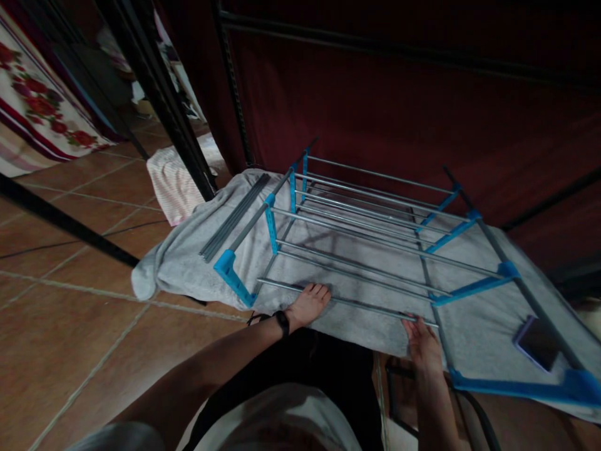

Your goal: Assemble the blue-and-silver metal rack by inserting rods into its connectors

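Note:
A thin metal rod [366, 305] lies level close in front of me, at the near side of a rack frame [357, 236] of metal rods and blue plastic brackets. My left hand [310, 303] is closed round the rod left of its middle, a dark band on the wrist. Close to the rod's right end, my right hand [421, 338] pinches it between thumb and fingers. The rod's left end rests by the near left blue bracket [233, 279]. Near its right end runs a grey tube of the frame, and I cannot tell whether they are joined.
Loose grey tubes [235, 219] lie on the grey blanket [178, 269] left of the rack. A phone [538, 343] lies at the right, beside a frame tube. Dark metal posts [162, 94] stand at the left, and a dark red cloth [375, 100] hangs behind.

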The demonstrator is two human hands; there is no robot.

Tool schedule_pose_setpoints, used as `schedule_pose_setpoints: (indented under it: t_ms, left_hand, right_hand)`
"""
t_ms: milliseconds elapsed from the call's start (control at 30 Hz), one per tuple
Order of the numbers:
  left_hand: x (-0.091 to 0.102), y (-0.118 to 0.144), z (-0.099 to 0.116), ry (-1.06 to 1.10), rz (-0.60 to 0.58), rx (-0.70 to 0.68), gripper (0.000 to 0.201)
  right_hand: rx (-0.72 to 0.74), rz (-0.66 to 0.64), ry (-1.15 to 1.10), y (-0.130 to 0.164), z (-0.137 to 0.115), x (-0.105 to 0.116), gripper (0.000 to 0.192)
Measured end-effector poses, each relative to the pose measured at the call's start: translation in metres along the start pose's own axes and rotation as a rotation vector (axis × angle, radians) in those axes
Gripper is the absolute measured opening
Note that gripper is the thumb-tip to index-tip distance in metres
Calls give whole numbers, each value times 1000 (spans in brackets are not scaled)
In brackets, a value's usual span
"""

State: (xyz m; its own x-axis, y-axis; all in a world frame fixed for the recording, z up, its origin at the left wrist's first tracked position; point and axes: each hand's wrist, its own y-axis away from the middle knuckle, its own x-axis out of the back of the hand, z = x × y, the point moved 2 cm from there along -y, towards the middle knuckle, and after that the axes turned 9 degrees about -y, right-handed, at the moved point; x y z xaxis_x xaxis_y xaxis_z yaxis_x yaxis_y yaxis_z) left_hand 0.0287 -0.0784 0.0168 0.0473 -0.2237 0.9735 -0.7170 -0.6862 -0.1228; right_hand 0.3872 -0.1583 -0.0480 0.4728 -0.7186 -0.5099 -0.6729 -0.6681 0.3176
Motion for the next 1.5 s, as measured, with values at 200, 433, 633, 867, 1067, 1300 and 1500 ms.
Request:
schedule_pose_setpoints:
  t_ms: [200,433,633,867,1067,1300,1500]
  left_hand:
    - [0,1,1,3,19,-44,35]
    - [-1,0,3,20,46,-60,37]
    - [-2,2,2,28,25,-55,41]
    - [-13,7,-5,12,116,-60,60]
    - [-21,7,-11,-14,157,-88,61]
    - [-35,6,-16,-13,254,-117,47]
    - [-34,3,-19,-2,304,-118,43]
  right_hand:
    - [-10,-49,5,-1,-2,3,11]
    - [-36,-66,2,4,-7,2,11]
    - [-30,-53,-45,8,-7,-3,17]
    - [-49,14,-112,18,-8,-22,29]
    - [-38,-22,-151,24,-8,-32,34]
    - [-53,-116,-187,30,-12,-33,28]
    - [-35,-114,-221,31,-11,-35,28]
